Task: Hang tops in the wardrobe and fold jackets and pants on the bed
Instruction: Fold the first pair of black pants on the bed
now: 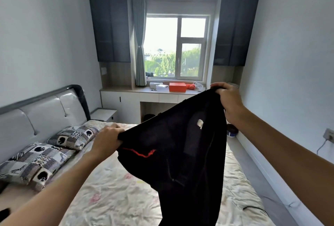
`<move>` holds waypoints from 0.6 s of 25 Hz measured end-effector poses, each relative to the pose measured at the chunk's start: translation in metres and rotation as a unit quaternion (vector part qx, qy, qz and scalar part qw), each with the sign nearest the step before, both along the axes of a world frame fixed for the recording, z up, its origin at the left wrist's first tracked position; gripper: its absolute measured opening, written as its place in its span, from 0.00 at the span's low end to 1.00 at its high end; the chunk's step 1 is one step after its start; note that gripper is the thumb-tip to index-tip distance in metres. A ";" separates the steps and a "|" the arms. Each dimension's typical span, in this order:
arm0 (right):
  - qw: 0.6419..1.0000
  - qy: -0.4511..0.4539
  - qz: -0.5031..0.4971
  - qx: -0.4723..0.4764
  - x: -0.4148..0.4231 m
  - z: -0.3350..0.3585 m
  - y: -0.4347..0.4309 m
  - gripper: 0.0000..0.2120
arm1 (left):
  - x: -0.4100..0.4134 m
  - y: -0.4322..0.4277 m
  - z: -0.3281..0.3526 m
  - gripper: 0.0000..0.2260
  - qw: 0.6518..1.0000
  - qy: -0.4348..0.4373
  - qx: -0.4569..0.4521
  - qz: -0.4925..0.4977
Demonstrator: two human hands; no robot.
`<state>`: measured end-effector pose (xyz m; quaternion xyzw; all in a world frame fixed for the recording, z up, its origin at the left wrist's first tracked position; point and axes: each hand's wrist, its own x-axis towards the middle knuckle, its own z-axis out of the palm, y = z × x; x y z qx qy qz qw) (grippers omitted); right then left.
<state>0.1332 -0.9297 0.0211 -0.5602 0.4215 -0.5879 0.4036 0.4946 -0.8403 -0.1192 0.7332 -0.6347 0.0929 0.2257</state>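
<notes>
I hold a black garment (180, 153) up over the bed (112, 189); my left grip (106, 140) pinches one bunched edge low, my right grip (228, 99) pinches the other edge higher; the cloth hangs unfolded; no folded pile shows on the bed, so I judge the folding lies ahead.

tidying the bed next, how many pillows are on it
2. The far pillow lies beside the headboard, the near pillow closer to the camera; others may sit off-frame.
</notes>
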 end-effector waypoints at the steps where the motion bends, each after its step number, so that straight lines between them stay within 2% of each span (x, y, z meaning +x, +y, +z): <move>1: 1.000 0.008 -0.005 -0.010 -0.004 0.000 -0.007 0.14 | 0.005 -0.002 0.004 0.10 0.999 0.039 -0.023 -0.002; 3: 0.997 0.071 -0.024 -0.030 -0.019 -0.002 -0.019 0.13 | 0.009 -0.008 0.025 0.12 0.991 0.116 -0.053 -0.042; 4: 0.979 0.182 -0.052 -0.072 -0.030 -0.007 -0.024 0.12 | 0.011 -0.010 0.039 0.15 0.988 0.132 -0.056 -0.059; 5: 0.923 0.348 -0.090 -0.136 -0.043 -0.013 -0.029 0.11 | 0.014 -0.011 0.052 0.17 0.987 0.127 -0.058 -0.079; 6: 0.823 0.521 -0.119 -0.194 -0.055 -0.020 -0.032 0.09 | 0.016 -0.010 0.063 0.18 0.988 0.093 -0.059 -0.108; 7: 0.713 0.644 -0.136 -0.241 -0.065 -0.028 -0.033 0.07 | 0.017 -0.007 0.073 0.18 0.988 0.017 -0.064 -0.141; 8: 0.634 0.705 -0.143 -0.283 -0.076 -0.037 -0.034 0.08 | 0.017 -0.004 0.079 0.16 0.977 -0.093 -0.083 -0.174; 9: 0.600 0.722 -0.138 -0.316 -0.087 -0.044 -0.036 0.12 | 0.015 -0.001 0.082 0.14 0.948 -0.210 -0.106 -0.213; 10: 0.589 0.723 -0.121 -0.340 -0.093 -0.049 -0.036 0.18 | 0.013 0.001 0.083 0.13 0.911 -0.305 -0.118 -0.250; 12: 0.587 0.699 -0.086 -0.398 -0.106 -0.054 -0.035 0.25 | 0.017 -0.003 0.080 0.16 0.859 -0.407 -0.099 -0.296; 14: 0.561 0.684 -0.048 -0.464 -0.112 -0.055 -0.025 0.22 | 0.032 -0.010 0.071 0.17 0.843 -0.444 -0.050 -0.299; 15: 0.552 0.681 -0.026 -0.480 -0.111 -0.055 -0.019 0.19 | 0.041 -0.013 0.067 0.15 0.857 -0.434 -0.018 -0.278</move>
